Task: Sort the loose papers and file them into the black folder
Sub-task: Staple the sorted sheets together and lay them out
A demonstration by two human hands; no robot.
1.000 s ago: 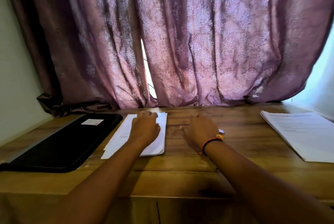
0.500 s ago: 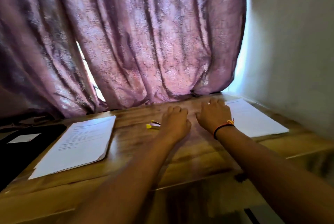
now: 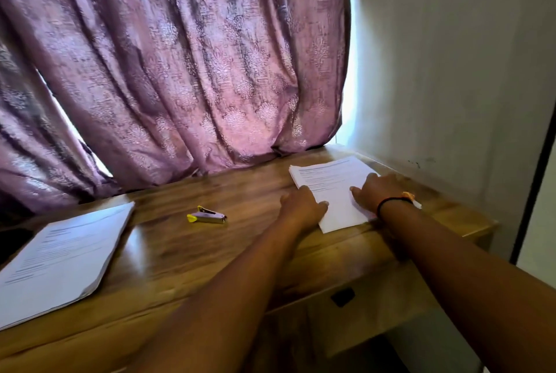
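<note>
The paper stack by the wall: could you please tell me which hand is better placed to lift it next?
Probably the left hand: it sits at the left edge of the paper stack, where fingers could slip under, while the right hand rests on top of the sheets.

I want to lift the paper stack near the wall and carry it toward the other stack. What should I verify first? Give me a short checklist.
1. Both hands on the right paper stack: ok. The left hand is at its left edge and the right hand is on top.
2. Stack gripped: not ok. It lies flat on the wooden table.
3. Path leftward free: not ok. A small stapler lies between the stacks.
4. Left paper stack lying flat: ok.
5. Black folder ready: cannot tell. It is not clearly in view.
</note>
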